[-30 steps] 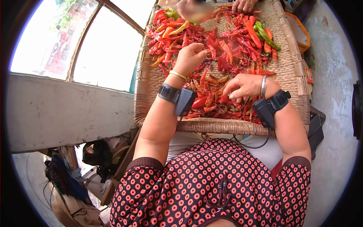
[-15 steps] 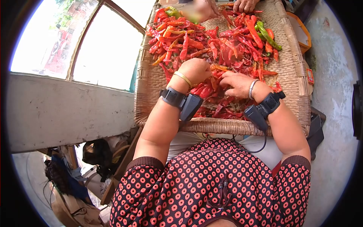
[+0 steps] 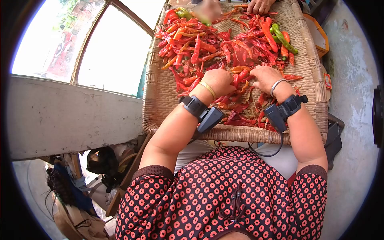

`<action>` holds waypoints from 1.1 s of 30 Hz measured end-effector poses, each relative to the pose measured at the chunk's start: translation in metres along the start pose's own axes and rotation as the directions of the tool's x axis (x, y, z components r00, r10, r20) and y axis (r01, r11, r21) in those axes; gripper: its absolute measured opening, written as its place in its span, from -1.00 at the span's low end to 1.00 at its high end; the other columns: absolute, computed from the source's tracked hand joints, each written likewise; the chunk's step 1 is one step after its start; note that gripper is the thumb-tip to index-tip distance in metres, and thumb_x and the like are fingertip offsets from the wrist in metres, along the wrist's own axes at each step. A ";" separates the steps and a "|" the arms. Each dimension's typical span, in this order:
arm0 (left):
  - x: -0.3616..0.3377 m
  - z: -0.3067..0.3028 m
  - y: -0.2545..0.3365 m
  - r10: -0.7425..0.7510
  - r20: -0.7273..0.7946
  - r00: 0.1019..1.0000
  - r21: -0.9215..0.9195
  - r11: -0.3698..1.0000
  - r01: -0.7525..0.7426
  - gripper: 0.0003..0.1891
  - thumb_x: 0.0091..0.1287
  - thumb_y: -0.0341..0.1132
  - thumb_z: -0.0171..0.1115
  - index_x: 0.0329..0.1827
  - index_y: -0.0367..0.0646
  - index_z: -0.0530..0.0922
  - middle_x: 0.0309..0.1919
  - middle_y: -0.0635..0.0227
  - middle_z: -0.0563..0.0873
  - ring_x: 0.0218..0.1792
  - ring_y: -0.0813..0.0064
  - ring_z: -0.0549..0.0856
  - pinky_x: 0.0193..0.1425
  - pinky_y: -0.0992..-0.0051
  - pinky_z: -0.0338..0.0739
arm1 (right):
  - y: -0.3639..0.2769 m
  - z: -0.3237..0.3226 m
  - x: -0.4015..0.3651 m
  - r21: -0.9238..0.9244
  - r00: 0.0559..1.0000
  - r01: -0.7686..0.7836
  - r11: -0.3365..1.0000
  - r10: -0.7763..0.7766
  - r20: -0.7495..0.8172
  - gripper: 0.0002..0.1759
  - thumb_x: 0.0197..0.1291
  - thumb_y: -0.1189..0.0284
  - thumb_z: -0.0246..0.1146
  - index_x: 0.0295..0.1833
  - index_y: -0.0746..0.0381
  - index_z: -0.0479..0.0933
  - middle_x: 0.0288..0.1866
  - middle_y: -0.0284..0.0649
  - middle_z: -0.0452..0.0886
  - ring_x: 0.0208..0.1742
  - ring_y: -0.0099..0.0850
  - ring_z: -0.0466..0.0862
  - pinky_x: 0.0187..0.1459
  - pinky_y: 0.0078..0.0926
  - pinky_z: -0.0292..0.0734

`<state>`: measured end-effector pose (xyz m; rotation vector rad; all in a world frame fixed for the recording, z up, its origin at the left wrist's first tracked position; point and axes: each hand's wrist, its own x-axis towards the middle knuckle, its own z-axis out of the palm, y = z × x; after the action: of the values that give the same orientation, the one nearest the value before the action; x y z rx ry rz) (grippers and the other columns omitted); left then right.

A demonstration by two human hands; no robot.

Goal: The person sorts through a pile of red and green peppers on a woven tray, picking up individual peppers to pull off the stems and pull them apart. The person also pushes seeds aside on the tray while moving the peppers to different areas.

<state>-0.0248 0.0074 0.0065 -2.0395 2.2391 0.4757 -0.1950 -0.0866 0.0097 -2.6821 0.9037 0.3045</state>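
Note:
A large woven wicker tray (image 3: 160, 108) carries a spread of red chili peppers (image 3: 208, 46), some of them wrinkled. My left hand (image 3: 218, 83) is closed, fingers curled down over the near part of the pile, with a red chili pepper (image 3: 239, 77) at its fingertips. My right hand (image 3: 269, 80) is beside it on the right, fingers bent inward in a pinch by the other end of that pepper. Broken peppers (image 3: 238, 116) lie below my hands near the tray's front edge. A green chili pepper (image 3: 283, 38) rests at the upper right of the pile.
Another person's hand (image 3: 259, 6) is at the tray's far edge; a second one is partly blurred. A window (image 3: 114, 48) and a pale wall (image 3: 76, 116) are on the left. An orange-rimmed container (image 3: 318, 34) stands right of the tray. Bags and clutter (image 3: 76, 196) lie lower left.
My left hand has moved right and slightly down, and my right hand up and right, its spread fingers now bent. The other person's blurred hand has drawn back toward the far edge.

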 end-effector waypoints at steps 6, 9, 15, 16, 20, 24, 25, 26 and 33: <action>0.000 -0.003 -0.013 0.020 -0.139 0.990 -0.355 0.932 -0.069 -0.77 0.01 -0.18 0.19 -0.44 -0.17 0.61 -0.54 0.18 0.63 -0.46 0.31 0.62 -0.33 0.40 0.50 | 0.001 0.005 -0.001 -0.027 0.993 0.018 0.999 -0.021 -0.116 -0.78 0.00 0.44 0.17 -0.17 0.17 0.51 -0.16 -0.17 0.54 -0.06 -0.19 0.54 -0.04 -0.25 0.46; 0.002 -0.006 -0.019 -0.014 -0.110 0.994 -0.595 0.802 -0.055 -0.85 0.05 -0.32 0.23 -0.44 -0.23 0.59 -0.57 0.37 0.61 -0.54 0.61 0.55 -0.40 0.56 0.46 | -0.004 0.005 0.006 -0.085 1.000 -0.026 0.996 0.026 0.001 -0.82 -0.02 0.47 0.15 -0.24 0.17 0.53 -0.26 -0.17 0.59 -0.15 -0.17 0.57 -0.09 -0.24 0.48; -0.010 -0.027 -0.018 -0.044 -0.130 0.990 -0.971 0.210 -0.118 -0.93 0.13 -0.37 0.18 -0.37 -0.13 0.57 -0.49 0.57 0.52 -0.65 0.81 0.34 -0.58 0.73 0.24 | 0.000 -0.003 0.003 0.009 0.995 0.066 0.998 -0.065 -0.070 -0.86 -0.08 0.50 0.17 -0.32 0.17 0.55 -0.35 -0.14 0.60 -0.27 -0.17 0.60 -0.21 -0.29 0.51; -0.012 -0.031 -0.020 -0.025 -0.076 0.997 -0.991 0.109 -0.073 -0.93 0.17 -0.40 0.15 -0.32 -0.12 0.55 -0.48 0.54 0.53 -0.71 0.86 0.25 -0.65 0.76 0.11 | 0.002 -0.006 0.002 0.009 0.995 0.067 0.998 -0.066 -0.070 -0.86 -0.08 0.50 0.17 -0.32 0.17 0.55 -0.35 -0.14 0.60 -0.27 -0.17 0.60 -0.21 -0.29 0.51; -0.014 -0.034 -0.026 0.113 -0.148 0.982 -0.978 -0.165 -0.129 -0.92 0.24 -0.45 0.07 -0.27 -0.15 0.53 -0.62 0.57 0.49 -0.78 0.84 0.20 -0.71 0.76 -0.01 | 0.010 -0.019 -0.004 0.675 0.986 0.136 0.725 -0.163 -0.024 -0.90 -0.02 0.46 0.19 -0.35 0.25 0.53 -0.48 -0.25 0.58 -0.46 -0.43 0.59 -0.42 -0.51 0.49; -0.012 -0.030 -0.027 0.093 -0.145 0.985 -0.979 -0.159 -0.129 -0.94 0.25 -0.44 0.06 -0.29 -0.16 0.51 -0.64 0.55 0.49 -0.78 0.84 0.20 -0.71 0.75 0.01 | 0.019 -0.029 -0.006 0.921 0.986 0.053 0.386 -0.169 0.014 -0.86 0.12 0.40 0.17 -0.28 0.25 0.52 -0.49 -0.38 0.56 -0.51 -0.67 0.55 -0.53 -0.77 0.40; -0.011 -0.029 -0.027 0.068 -0.146 0.987 -0.981 -0.137 -0.136 -0.94 0.26 -0.42 0.06 -0.29 -0.16 0.50 -0.62 0.54 0.51 -0.78 0.84 0.23 -0.72 0.76 0.04 | 0.019 -0.030 -0.006 0.956 0.989 0.137 0.259 -0.096 -0.116 -0.83 0.14 0.39 0.17 -0.21 0.24 0.52 -0.46 -0.37 0.57 -0.48 -0.67 0.55 -0.54 -0.81 0.39; -0.010 -0.028 -0.026 0.043 -0.148 0.988 -0.983 -0.115 -0.143 -0.95 0.27 -0.41 0.06 -0.29 -0.16 0.49 -0.60 0.53 0.53 -0.77 0.84 0.25 -0.72 0.76 0.06 | 0.014 -0.030 -0.003 0.951 0.951 0.305 0.059 0.025 -0.307 -0.73 0.17 0.34 0.16 -0.06 0.24 0.49 -0.37 -0.34 0.58 -0.41 -0.70 0.56 -0.56 -0.85 0.37; 0.007 -0.028 -0.020 -0.234 -0.202 0.951 -0.920 -0.289 -0.267 -0.76 0.25 -0.40 0.12 -0.03 -0.22 0.47 -0.37 0.46 0.59 -0.47 0.69 0.57 -0.42 0.71 0.48 | 0.028 -0.020 0.002 0.930 0.957 -0.012 0.368 0.273 -0.096 -0.61 0.13 0.35 0.15 0.04 0.32 0.43 -0.26 -0.30 0.58 -0.37 -0.63 0.56 -0.52 -0.70 0.45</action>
<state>-0.0020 -0.0082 0.0276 -2.4670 1.7979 3.3047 -0.2085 -0.1152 0.0219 -1.5506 0.9640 -0.4294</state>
